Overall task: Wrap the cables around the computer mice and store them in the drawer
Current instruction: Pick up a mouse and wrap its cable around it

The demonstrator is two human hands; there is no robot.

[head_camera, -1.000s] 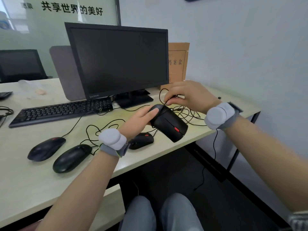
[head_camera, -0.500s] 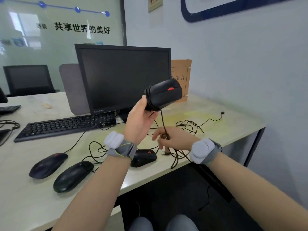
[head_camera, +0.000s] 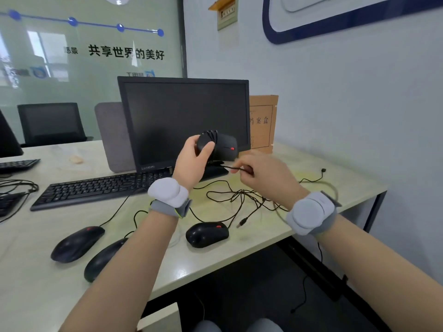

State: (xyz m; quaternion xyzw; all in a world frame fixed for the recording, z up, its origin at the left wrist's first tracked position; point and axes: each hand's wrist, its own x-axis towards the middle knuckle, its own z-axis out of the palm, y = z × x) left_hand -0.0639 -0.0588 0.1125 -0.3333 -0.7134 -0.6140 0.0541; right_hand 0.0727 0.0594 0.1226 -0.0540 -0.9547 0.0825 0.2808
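Observation:
My left hand (head_camera: 193,161) holds a black mouse (head_camera: 221,144) with a red wheel up in front of the monitor; several turns of its cable wrap its body. My right hand (head_camera: 266,174) pinches the free cable (head_camera: 233,168) just right of and below the mouse. Three more black mice lie on the desk: one (head_camera: 207,234) near the front edge, two at the left, one (head_camera: 76,243) beside the other (head_camera: 103,258). Loose cables (head_camera: 239,197) tangle on the desk under my right hand, with a plug (head_camera: 242,222) lying free. No drawer is identifiable.
A black monitor (head_camera: 184,121) and keyboard (head_camera: 100,185) stand behind the mice on the pale desk (head_camera: 311,188). A brown file box (head_camera: 262,123) leans at the wall. The desk's front edge and right corner are close; my knees show below.
My left hand has kept the mouse raised with more cable turns around it. My right hand rose from the desk to just beside the mouse, pulling the cable short. The camera tilted up.

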